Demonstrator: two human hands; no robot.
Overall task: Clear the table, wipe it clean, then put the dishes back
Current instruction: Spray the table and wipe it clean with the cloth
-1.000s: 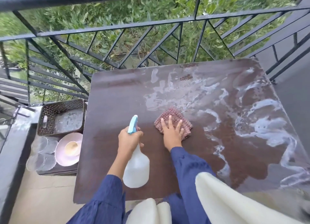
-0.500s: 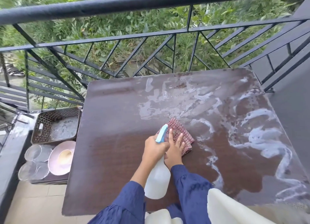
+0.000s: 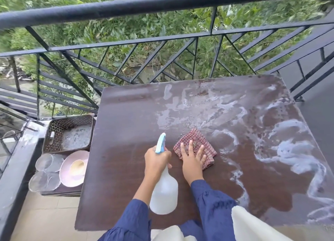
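Pressing flat with spread fingers, the right hand (image 3: 192, 161) rests on the checked cloth (image 3: 196, 147); beside the cloth, the left hand (image 3: 156, 158) grips the spray bottle (image 3: 164, 192) above the worktop (image 3: 126, 132).

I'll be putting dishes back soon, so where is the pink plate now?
Head view, lower left: the pink plate sits beside the table's left edge, nearer than the perforated tray and right of the clear glass dishes.
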